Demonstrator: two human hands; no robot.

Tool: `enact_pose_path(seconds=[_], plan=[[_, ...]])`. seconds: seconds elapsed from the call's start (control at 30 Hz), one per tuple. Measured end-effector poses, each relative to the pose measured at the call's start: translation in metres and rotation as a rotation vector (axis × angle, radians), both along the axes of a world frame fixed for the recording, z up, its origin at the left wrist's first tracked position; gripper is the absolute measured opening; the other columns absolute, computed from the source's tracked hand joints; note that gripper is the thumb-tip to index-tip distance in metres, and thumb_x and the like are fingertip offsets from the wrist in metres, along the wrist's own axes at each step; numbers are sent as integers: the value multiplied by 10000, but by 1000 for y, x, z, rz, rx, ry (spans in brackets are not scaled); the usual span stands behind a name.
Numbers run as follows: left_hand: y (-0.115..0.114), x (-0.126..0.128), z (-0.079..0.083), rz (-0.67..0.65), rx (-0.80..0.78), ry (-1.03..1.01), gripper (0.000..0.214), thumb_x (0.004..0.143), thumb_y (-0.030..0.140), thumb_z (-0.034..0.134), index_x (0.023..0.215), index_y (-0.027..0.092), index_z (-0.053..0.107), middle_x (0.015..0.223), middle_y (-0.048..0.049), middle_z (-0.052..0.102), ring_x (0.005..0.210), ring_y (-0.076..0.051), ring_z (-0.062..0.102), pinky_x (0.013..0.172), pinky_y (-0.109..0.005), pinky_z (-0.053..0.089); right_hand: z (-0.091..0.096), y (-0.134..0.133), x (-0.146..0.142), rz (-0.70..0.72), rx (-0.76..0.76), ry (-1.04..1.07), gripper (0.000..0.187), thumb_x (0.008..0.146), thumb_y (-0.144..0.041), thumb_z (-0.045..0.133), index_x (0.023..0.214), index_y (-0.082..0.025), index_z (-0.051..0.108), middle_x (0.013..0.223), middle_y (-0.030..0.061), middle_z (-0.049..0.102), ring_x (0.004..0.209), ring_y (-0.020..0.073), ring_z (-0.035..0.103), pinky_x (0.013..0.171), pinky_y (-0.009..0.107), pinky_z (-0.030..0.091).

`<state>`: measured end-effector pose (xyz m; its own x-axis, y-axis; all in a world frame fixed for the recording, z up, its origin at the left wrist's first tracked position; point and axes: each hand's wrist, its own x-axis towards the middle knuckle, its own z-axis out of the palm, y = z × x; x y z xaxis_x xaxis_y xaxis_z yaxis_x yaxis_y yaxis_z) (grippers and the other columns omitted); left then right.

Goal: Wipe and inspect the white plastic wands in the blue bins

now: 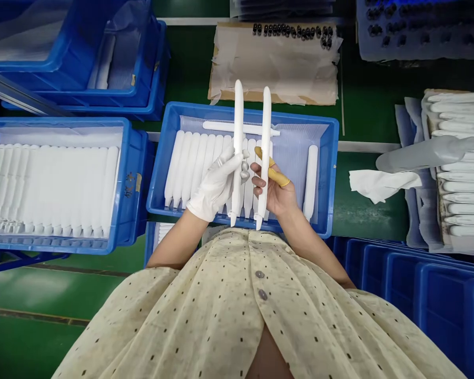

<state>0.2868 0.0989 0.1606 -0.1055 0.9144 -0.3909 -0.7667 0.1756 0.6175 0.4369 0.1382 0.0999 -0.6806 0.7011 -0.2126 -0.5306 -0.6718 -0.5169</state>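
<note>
Left hand (217, 181) and right hand (272, 187) each grip a white moulded rod (238, 116) over a blue crate (332, 173) of similar rods (189, 168).

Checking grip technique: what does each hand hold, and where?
Right hand grips a white rod midway; left hand grips a second white rod midway.

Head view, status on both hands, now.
Left hand, white-gloved, gripping white plastic piece. Right hand, yellow finger cots, gripping second piece. Both over blue crate. Loose piece lies crosswise beneath.
</note>
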Motion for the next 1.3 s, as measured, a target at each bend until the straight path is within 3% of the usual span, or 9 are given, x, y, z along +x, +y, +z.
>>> enact_pose_path(seconds=[0.13, 0.3, 0.5, 0.67, 0.8, 0.9, 1.13, 1.23, 1.3], plan=[[1, -2, 1, -1, -25, -58, 265, 1050, 233, 604, 1302, 202, 681, 860, -17, 721, 686, -107, 715, 661, -215, 611, 0, -4, -3, -93, 45, -65, 524, 817, -358, 780, 1306, -412, 599, 1131, -26, 719, 760, 126, 603, 586, 260, 577], [3, -1, -7, -2, -37, -104, 377, 1074, 366, 573, 1426, 247, 639, 848, -18, 725, 608, -94, 674, 574, -193, 575, 2, -6, -5, -77, 26, -69, 487, 890, -432, 726, 1350, -437, 565, 1201, -18, 701, 928, 165, 679, 705, 334, 640], [8, 0, -5, 51, -173, -84, 442, 1068, 524, 530, 1382, 247, 672, 759, -7, 688, 588, -118, 670, 602, -233, 604, 5, -5, -5, -20, -122, -9, 219, 980, -432, 611, 1156, -305, 648, 1273, 15, 707, 972, 161, 671, 708, 311, 647], [12, -1, -6, 99, -213, -78, 415, 1058, 546, 536, 1155, 186, 720, 705, -12, 665, 585, -130, 674, 584, -232, 601, 6, -8, -4, -8, -125, -29, 279, 962, -378, 628, 1239, -342, 629, 1272, 9, 707, 1055, 181, 682, 737, 325, 653], [13, -1, -11, 174, -143, -63, 322, 1069, 461, 557, 994, 178, 693, 685, 9, 630, 508, -71, 593, 482, -151, 501, 3, -10, -1, -2, 6, -71, 662, 838, -281, 761, 1437, -433, 524, 1274, -22, 685, 1091, 171, 688, 825, 328, 659], [12, -1, -16, 138, -80, -19, 284, 1078, 432, 549, 1012, 202, 701, 680, 25, 613, 488, -70, 563, 454, -162, 474, -2, -13, -1, 15, 68, -55, 777, 764, -253, 820, 1460, -429, 524, 1272, -29, 684, 1065, 159, 691, 864, 321, 660], [6, 1, -19, 51, -33, 56, 272, 1015, 377, 655, 1257, 269, 717, 735, 26, 646, 442, -56, 466, 425, -198, 419, -10, -23, -1, -29, 307, -217, 727, 804, -363, 825, 1464, -465, 540, 1406, -8, 605, 1118, 193, 670, 915, 383, 656], [4, -2, -16, -10, 55, 75, 468, 933, 271, 712, 1397, 299, 653, 762, 34, 655, 435, -46, 445, 430, -195, 401, -11, -29, 2, -185, 597, -432, 600, 907, -366, 721, 1473, -459, 548, 1471, 26, 533, 1257, 240, 604, 1016, 453, 605], [6, -5, -15, -63, 95, 94, 563, 928, 333, 675, 1482, 273, 593, 727, 26, 648, 421, -71, 468, 422, -217, 403, -11, -32, 6, -316, 841, -609, 545, 959, -330, 633, 1485, -447, 553, 1407, 53, 533, 1296, 266, 568, 1103, 513, 539]])
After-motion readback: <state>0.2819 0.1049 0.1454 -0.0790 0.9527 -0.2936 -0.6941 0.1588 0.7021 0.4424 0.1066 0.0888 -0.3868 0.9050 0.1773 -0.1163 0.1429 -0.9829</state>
